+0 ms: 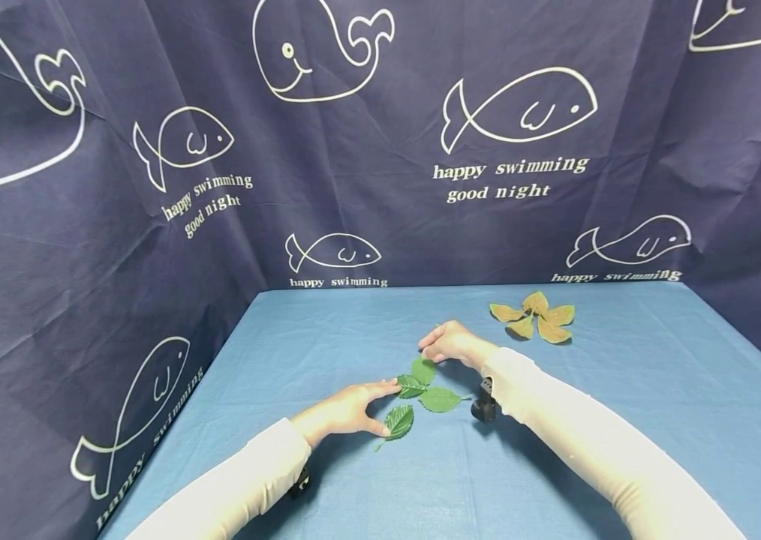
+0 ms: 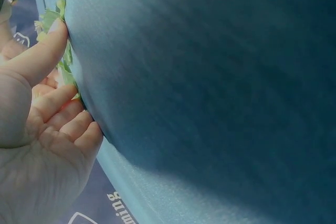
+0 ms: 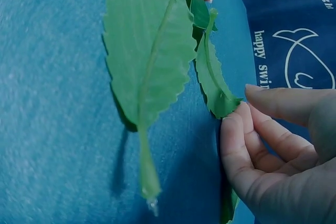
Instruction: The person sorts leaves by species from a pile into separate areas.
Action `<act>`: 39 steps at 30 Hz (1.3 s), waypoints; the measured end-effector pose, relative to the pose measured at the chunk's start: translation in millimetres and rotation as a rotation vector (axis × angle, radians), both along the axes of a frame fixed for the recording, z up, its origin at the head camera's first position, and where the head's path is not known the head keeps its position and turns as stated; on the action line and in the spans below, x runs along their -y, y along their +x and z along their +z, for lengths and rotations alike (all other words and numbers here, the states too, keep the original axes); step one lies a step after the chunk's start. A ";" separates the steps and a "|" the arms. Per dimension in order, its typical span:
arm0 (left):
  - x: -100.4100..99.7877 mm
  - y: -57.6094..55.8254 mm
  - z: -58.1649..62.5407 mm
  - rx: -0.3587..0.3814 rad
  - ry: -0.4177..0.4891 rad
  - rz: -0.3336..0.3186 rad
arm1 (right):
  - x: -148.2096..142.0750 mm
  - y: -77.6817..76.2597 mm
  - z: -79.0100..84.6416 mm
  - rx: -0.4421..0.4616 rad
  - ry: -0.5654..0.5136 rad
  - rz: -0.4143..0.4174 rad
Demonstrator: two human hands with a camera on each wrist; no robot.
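Note:
Several green serrated leaves lie grouped on the blue cloth. My left hand [image 1: 347, 409] reaches in from the left, its thumb at the lower leaf [image 1: 399, 421] and its fingertips on the middle leaf [image 1: 410, 386]. In the left wrist view the thumb overlaps the greenery. At the top of the group, my right hand [image 1: 455, 343] pinches the tip of the upper leaf [image 1: 423, 370] between thumb and fingers. Below those fingers, the right wrist view shows part of another leaf [image 3: 228, 205], mostly hidden. A broad leaf [image 3: 149, 45] with its stem toward the camera fills that view's left.
Yellow-brown leaves [image 1: 534, 318] form a flower shape at the back right of the blue cloth [image 1: 326, 322]. Behind stands a dark blue curtain [image 1: 407, 217] with white fish and whale prints. Black wrist cameras hang beneath both cuffs.

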State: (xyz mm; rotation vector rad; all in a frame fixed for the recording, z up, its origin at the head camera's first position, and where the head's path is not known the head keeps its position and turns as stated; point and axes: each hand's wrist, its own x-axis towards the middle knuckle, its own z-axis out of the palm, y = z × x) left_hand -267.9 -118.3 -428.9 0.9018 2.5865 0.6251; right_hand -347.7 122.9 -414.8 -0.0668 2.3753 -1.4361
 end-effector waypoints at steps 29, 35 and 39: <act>0.7 -0.4 1.4 0.029 -0.013 0.013 | -3.9 -4.2 2.1 0.052 -0.050 -0.015; 0.0 -1.3 1.9 0.033 -0.016 0.017 | -4.0 -4.0 4.3 0.083 -0.087 -0.010; -0.4 -0.6 1.4 0.028 -0.027 0.016 | -4.0 -1.7 8.0 0.081 -0.083 -0.031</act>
